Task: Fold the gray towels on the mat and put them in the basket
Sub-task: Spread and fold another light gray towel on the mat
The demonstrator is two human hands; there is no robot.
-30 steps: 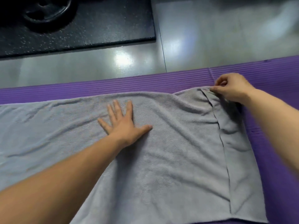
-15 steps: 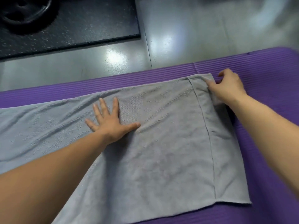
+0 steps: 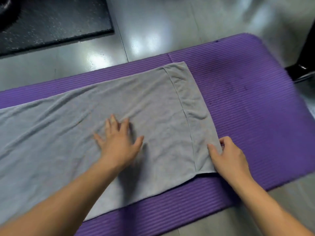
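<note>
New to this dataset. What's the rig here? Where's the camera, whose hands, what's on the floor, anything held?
No robot: a person works bare-handed, and the single view comes from a wide-angle camera on their head, looking forward and down. A long gray terry towel lies spread on a ribbed purple foam mat on a glossy gray floor. The left hand presses flat on the towel's middle; the right hand pinches its near right edge. A black speckled rubber mat lies beyond.

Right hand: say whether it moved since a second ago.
Yes. The right hand went down the gray towel's right edge, from the far corner to near the near corner.
</note>
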